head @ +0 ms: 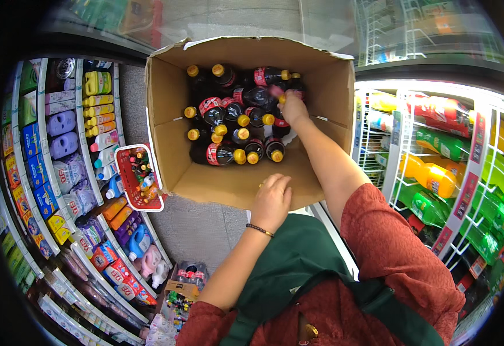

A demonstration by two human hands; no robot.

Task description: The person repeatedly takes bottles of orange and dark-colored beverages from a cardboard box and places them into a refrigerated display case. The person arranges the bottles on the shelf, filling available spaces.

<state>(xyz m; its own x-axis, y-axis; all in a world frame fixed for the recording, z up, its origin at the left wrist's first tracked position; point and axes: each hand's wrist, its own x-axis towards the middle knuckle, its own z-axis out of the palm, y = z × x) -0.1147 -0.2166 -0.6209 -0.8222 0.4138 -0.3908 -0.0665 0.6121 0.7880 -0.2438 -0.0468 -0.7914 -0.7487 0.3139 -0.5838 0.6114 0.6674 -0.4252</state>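
Note:
A large cardboard box (217,186) stands in front of me with its top folded open. Inside are several dark cola bottles (212,113) with yellow caps and red labels, some upright, others tilted or lying on top. My right hand (294,108) reaches into the far right part of the box. Its fingers close around the yellow cap end of a cola bottle (257,97) lying on its side; that spot is partly blurred. Over the box's near edge is my left hand (272,197), fingers bent and close together. Whether it grips the cardboard there is hidden.
A lit drinks cooler (433,142) with wire shelves of bottles is at the right. Shelves of detergents (64,134) line the left. A red basket (139,177) of small bottles stands beside the box. Shrink-wrapped bottles (191,274) are on the lower left.

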